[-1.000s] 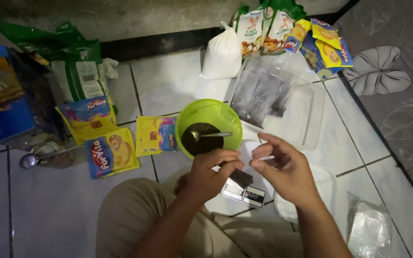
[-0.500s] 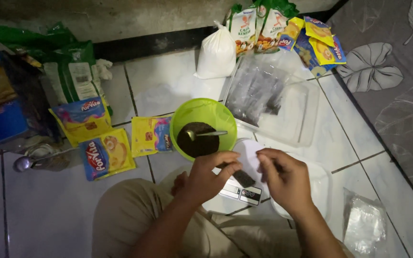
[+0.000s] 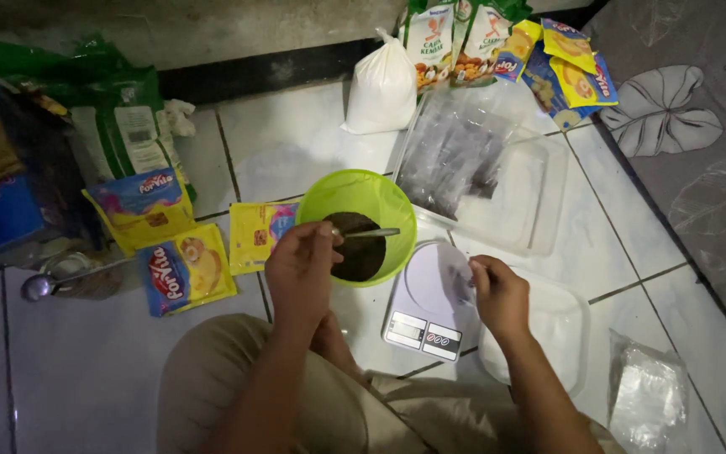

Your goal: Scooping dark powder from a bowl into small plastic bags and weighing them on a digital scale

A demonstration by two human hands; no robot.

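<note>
- Sitting on the white tiled floor point(image 3: 296, 160), a person works with both hands over things spread between the knees.
- Lying beyond the bowl, a clear plastic tray point(image 3: 539, 210) holds a heap of clear bags point(image 3: 455, 155) with dark contents.
- Against the wall stands a white sack point(image 3: 384, 88); yellow and blue sachets point(image 3: 182, 269) lie at the left.
- Just in front of the left hand sits a green bowl point(image 3: 355, 189) with dark powder point(image 3: 363, 252) in it.
- Touching the bowl's near side is a small white kitchen scale point(image 3: 426, 307).
- Closed around a spoon handle, the left hand point(image 3: 300, 269) holds the spoon point(image 3: 371, 233) level across the bowl, above the powder.
- Pinched shut, the right hand point(image 3: 502, 294) grips a small clear bag point(image 3: 464, 282) over the scale's edge.
</note>
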